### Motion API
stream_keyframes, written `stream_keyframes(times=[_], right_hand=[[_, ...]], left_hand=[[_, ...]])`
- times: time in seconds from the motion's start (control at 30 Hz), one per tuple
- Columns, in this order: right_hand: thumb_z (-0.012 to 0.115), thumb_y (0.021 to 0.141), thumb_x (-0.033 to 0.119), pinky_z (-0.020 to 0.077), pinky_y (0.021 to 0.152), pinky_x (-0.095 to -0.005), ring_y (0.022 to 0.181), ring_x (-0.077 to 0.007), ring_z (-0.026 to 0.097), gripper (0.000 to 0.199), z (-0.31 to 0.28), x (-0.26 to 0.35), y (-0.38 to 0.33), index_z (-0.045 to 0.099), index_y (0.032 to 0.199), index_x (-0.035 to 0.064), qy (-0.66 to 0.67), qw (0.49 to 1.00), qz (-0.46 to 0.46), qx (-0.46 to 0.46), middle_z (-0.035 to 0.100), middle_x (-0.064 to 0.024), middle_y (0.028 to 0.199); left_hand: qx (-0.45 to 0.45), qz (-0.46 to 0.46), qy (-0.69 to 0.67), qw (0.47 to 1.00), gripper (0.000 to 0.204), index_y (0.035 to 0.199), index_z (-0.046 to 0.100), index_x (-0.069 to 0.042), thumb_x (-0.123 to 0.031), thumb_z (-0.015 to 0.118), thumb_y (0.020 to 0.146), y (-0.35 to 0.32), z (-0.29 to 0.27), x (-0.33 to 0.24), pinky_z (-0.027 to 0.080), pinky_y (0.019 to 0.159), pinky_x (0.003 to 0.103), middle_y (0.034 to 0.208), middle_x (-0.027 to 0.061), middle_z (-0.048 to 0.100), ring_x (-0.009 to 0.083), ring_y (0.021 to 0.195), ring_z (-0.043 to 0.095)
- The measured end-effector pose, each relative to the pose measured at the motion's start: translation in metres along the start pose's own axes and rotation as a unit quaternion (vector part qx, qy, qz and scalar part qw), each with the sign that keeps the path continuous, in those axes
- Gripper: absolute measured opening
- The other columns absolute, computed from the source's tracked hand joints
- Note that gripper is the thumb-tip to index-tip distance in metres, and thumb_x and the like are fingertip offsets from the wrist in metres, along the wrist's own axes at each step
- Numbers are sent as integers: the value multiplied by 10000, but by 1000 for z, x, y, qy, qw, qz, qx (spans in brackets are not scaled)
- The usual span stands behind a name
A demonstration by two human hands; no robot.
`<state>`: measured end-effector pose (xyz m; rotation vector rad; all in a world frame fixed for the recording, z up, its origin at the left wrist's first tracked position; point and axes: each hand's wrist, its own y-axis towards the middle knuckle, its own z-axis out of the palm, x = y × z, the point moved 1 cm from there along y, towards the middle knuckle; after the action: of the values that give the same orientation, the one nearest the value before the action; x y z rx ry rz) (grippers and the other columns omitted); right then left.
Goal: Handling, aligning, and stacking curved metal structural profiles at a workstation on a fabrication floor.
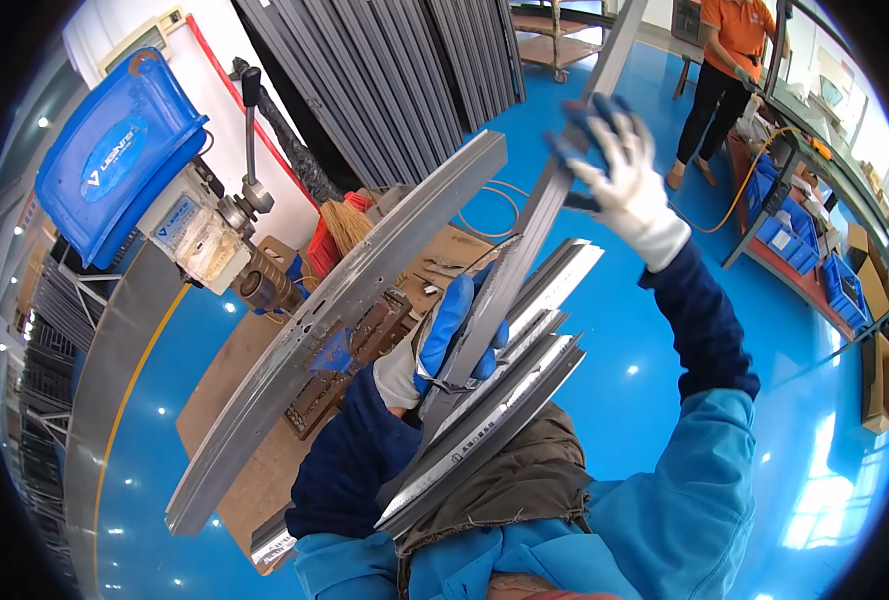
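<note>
Currently, blue-white-gloved L hand (444, 332) gripping long grey metal bar (534, 228), not yet set down; R hand (621, 175) splaying nr it.

Left of the left hand (452, 335), a blue-topped drilling machine (114, 160) is standing, straw bristles (347, 230) showing between them. Beyond the right hand (626, 185), a wheeled cart (558, 50) is standing; farther right, a person in orange (730, 60) is standing near blue crates (792, 235).

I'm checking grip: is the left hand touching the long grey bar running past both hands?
Touching: the head view shows the left hand with fingers wrapped around the bar.
</note>
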<state>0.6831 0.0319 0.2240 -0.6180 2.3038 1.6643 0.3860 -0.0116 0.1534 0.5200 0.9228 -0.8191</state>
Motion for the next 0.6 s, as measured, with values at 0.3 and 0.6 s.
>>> stream_keyframes(times=[0.3,0.6], right_hand=[[764,752,184,429,1024,-521,1105,-327,548,454,30,44,-6,614,1180,191,93,984,-148,34,562,-100,1105],[742,671,150,429,989,-509,1051,-333,557,449,65,47,-27,606,1098,145,75,978,-139,138,563,-98,1080]], left_hand=[[-118,72,-262,955,433,1420,475,-94,-325,323,1086,11,-8,4,582,839,286,1328,140,591,178,1030,667],[-243,235,-77,938,377,771,510,-152,-423,460,1028,-52,-52,4,549,732,363,560,-19,460,141,482,473]])
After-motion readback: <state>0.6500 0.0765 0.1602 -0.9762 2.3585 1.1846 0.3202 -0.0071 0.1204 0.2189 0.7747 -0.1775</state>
